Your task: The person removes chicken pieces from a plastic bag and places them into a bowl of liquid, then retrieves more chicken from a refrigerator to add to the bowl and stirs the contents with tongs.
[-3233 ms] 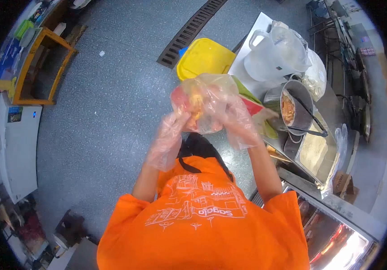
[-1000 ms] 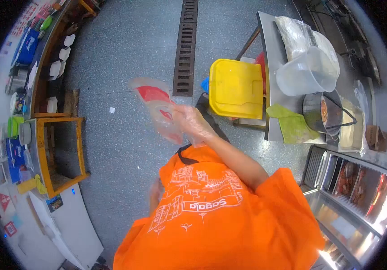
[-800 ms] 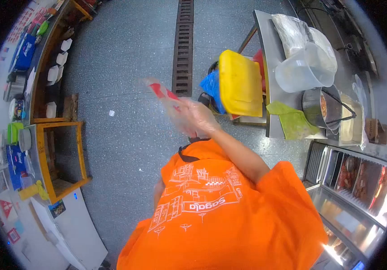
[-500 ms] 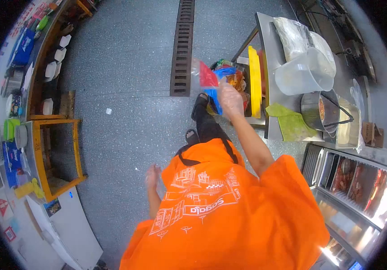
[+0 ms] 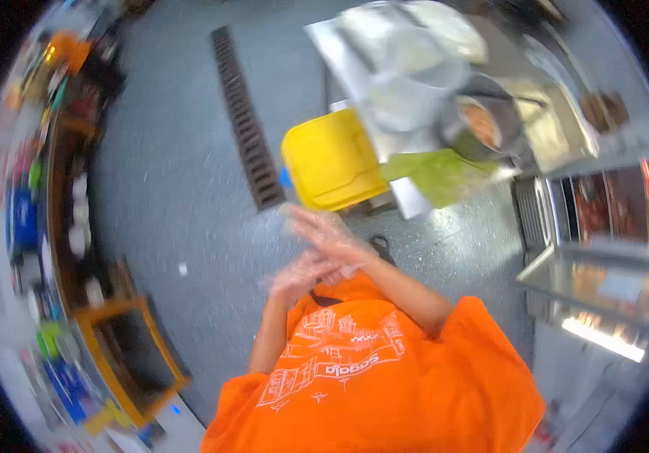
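Observation:
In front of my orange shirt my two hands come together, both in thin clear gloves and blurred by motion. My right hand (image 5: 326, 234) points forward to the left with its fingers stretched out, and no object shows in it. Against its underside lies my left hand (image 5: 298, 276); its fingers are smeared and partly hidden, so their hold cannot be made out. Just beyond my fingertips is the yellow lid (image 5: 332, 160) of a bin, lying over the top, with a bit of blue bag (image 5: 286, 178) at its left edge.
A metal table at the right bears a green cloth (image 5: 441, 175), a clear plastic tub (image 5: 407, 94) and a pot (image 5: 483, 124) with orange contents. An open refrigerated cabinet (image 5: 604, 279) stands at lower right. A floor drain (image 5: 243, 124) and a yellow-framed stand (image 5: 132, 359) are leftward.
The red and clear wrapper has left my right hand, which has drawn back to meet my left. The yellow lid has come down over the bin's rubbish. My view has turned right.

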Tool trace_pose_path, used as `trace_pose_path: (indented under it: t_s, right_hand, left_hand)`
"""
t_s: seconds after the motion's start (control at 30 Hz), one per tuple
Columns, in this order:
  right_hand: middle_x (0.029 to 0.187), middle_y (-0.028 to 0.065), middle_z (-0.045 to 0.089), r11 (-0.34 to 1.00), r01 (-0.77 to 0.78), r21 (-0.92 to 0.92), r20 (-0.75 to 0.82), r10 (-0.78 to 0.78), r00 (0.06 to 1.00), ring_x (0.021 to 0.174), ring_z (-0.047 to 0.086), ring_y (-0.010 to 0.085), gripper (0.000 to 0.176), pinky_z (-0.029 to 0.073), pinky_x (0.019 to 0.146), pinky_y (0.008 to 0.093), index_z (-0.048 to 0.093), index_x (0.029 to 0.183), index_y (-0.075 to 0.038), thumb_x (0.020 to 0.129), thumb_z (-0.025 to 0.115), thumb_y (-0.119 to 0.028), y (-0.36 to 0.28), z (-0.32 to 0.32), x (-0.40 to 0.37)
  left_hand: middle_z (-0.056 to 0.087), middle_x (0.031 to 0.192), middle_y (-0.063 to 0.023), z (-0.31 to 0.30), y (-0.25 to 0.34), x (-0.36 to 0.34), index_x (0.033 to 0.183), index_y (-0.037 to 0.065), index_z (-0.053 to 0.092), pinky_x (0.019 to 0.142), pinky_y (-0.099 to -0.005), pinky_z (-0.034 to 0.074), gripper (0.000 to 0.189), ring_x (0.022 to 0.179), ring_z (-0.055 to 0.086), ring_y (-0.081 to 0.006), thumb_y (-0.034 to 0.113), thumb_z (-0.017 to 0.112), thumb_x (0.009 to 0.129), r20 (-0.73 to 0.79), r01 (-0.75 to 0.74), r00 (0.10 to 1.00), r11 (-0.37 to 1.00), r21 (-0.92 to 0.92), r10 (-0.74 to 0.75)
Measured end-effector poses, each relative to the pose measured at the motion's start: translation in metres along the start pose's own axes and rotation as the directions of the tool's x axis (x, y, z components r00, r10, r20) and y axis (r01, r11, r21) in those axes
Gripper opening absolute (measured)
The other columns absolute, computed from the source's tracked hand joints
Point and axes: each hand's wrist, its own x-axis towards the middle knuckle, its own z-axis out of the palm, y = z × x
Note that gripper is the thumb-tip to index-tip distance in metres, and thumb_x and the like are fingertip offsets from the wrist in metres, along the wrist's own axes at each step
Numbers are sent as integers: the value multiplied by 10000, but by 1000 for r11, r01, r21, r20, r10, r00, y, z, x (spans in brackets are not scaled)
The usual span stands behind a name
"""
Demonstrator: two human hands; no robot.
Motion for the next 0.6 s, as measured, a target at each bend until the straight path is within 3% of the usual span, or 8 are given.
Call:
trace_pose_path:
  t_s: [0.1, 0.17, 0.23, 0.33, 0.43, 0.47, 0.53, 0.6]
  right_hand:
    - [1449, 154, 563, 974, 13, 227, -211, 36, 977, 1286, 573, 280, 649, 450, 1040, 377, 448, 1511, -96, 999, 586, -468, -26, -78, -63]
    - [1533, 150, 476, 976, 218, -18, -407, -206, 890, 1389, 477, 284, 668, 387, 1113, 379, 383, 1552, -115, 1027, 504, -510, 23, -129, -100]
    - [1571, 144, 425, 988, 150, -48, -533, -152, 833, 1443, 410, 296, 682, 314, 1178, 379, 321, 1575, -110, 1051, 400, -539, 1, -191, -186]
    - [1556, 153, 442, 990, 129, -49, -810, -115, 575, 1464, 376, 307, 623, 276, 1211, 377, 398, 1525, -45, 1070, 393, -470, 36, -260, -294]
    - [1404, 124, 596, 962, 118, 245, -959, 223, 174, 1356, 499, 254, 473, 346, 1158, 363, 578, 1364, -23, 1066, 460, -371, 87, -292, -392]
    - [1329, 109, 651, 942, 152, 300, -954, 297, 41, 1293, 554, 226, 429, 382, 1127, 363, 641, 1283, -13, 1061, 481, -343, 71, -311, -430]
    - [1284, 105, 657, 908, 249, 338, -941, 336, 51, 1257, 567, 201, 414, 402, 1100, 345, 652, 1253, -11, 1050, 508, -342, 53, -328, -477]
    - [1239, 100, 662, 871, 318, 375, -926, 364, 98, 1220, 581, 176, 400, 422, 1073, 327, 663, 1222, -9, 1038, 534, -340, 31, -348, -507]
  left_hand:
    - [683, 920, -46, 75, 49, 39, 1039, 21, 707, 771, -294, 477, 276, 835, 581, -128, 281, 641, 975, 219, -59, 973, 995, -77, 75]
    - [645, 885, -23, 129, 73, 76, 1002, 48, 696, 764, -286, 457, 199, 822, 546, -124, 233, 623, 986, 460, -43, 887, 987, 156, -34]
    - [632, 866, -16, 194, 73, 118, 981, 51, 690, 759, -286, 454, 191, 813, 542, -123, 226, 614, 992, 647, -33, 755, 979, 202, -108]
    - [611, 843, -6, 319, 91, 185, 940, 45, 672, 750, -289, 449, 205, 803, 537, -124, 227, 601, 1002, 788, -158, 560, 901, 405, -256]
    - [674, 836, -34, 424, 110, 218, 809, 42, 676, 767, -297, 466, 350, 816, 593, -127, 282, 545, 1027, 745, -251, 510, 754, 607, -430]
    - [687, 924, -68, 454, 102, 249, 926, 46, 684, 830, -323, 474, 400, 888, 613, -156, 400, 524, 1023, 816, -379, 499, 772, 509, -293]
    - [701, 1011, -102, 518, 105, 283, 1044, 50, 692, 893, -348, 481, 505, 960, 634, -185, 517, 503, 1019, 886, -501, 444, 783, 368, -132]
    - [559, 1386, -181, 585, 115, 300, 1462, 90, 470, 1064, -441, 424, 870, 1244, 556, -290, 769, 447, 918, 746, 91, 654, 966, -243, 126]
